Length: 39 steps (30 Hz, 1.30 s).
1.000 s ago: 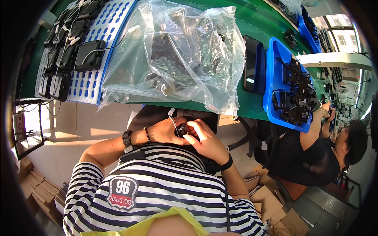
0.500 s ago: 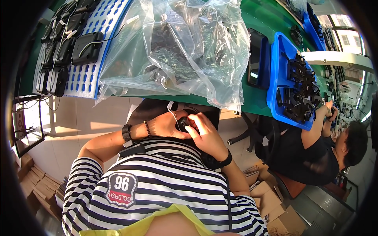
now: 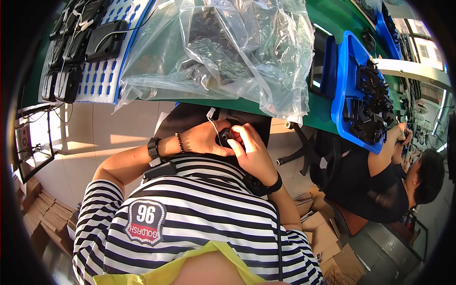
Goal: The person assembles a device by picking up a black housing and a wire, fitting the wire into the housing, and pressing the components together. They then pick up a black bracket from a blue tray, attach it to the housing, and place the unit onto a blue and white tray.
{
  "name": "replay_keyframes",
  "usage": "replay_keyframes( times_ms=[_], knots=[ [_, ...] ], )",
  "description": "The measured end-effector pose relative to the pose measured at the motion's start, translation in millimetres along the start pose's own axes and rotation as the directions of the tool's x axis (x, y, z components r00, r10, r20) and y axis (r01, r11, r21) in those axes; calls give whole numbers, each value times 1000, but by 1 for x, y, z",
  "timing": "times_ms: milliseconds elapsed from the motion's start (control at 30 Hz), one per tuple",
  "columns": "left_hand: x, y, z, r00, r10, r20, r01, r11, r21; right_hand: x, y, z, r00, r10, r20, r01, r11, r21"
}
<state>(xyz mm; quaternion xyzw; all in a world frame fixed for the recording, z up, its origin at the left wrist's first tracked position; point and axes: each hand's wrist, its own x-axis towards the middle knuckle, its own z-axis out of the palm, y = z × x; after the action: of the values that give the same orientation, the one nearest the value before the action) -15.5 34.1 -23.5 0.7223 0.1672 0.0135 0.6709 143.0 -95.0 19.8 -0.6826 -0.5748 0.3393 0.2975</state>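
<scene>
In the centre of the frame, the left hand (image 3: 204, 137) curls around a small black part (image 3: 225, 137), while the right hand (image 3: 256, 153) grips the same part with thumb and fingers from the other side. The fingers hide much of its shape. A thin pale wire rises beside it to a white connector (image 3: 211, 113) above the left hand. Across the top of the frame, a clear plastic bag (image 3: 209, 78) with dark contents lies on the green surface (image 3: 325, 121). At the upper left, black boxes (image 3: 107, 40) with wires sit on a white-and-blue slotted tray (image 3: 97, 80). At the upper right, a blue bin (image 3: 338, 95) holds a heap of black pieces (image 3: 373, 90), near a seated co-worker (image 3: 365, 185) in dark clothing.
</scene>
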Motion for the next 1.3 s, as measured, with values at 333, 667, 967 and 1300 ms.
replay_keyframes(
  times_ms=[333, 667, 967, 1300],
  knots=[
    [2, 3, -3, 999, -47, 15, 48, 997, -67, 4, 6, 4, 1000, 24, -2, -24, 997, 78],
    [-8, 7, -2, 1000, -19, -7, 18, 998, -64, 16, -13, -12, 993, 19, 118, -9, 996, -89],
    [-18, 49, -23, 979, 182, -92, -166, 972, 166, 17, -11, -39, 925, 345, 160, -362, 927, 93],
    [-4, 42, -6, 854, 439, -280, -387, 895, 223, -22, 30, -9, 931, 356, -85, -122, 521, 845]
  ],
)
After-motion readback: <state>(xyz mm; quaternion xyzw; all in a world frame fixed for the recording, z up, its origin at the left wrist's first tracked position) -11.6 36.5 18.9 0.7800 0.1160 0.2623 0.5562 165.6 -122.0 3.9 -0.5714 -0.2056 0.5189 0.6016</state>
